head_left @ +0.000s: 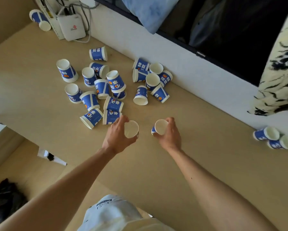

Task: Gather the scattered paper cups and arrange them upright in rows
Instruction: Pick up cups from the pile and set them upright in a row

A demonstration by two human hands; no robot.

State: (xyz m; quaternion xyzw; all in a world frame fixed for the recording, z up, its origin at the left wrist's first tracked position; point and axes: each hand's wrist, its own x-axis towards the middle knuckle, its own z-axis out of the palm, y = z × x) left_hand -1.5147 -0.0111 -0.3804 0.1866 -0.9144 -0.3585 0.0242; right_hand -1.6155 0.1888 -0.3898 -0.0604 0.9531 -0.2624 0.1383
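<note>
The cups [116, 81] are paper, printed blue on the outside with a slight sheen, plain matt white inside. The surface [156, 160] looks like pale wood laminate, smooth and matt. The box [72, 26] at the back is smooth white plastic with grey rubbery cables [88, 17]. The screen [223, 30] is glossy black. The patterned cloth [279, 72] looks soft and fleecy.

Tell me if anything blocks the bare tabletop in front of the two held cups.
Nothing visible does. The left hand and right hand each hold a blue-and-white paper cup over bare beige wooden tabletop. The nearest scattered cups lie beyond the left hand, not beneath either cup.
</note>
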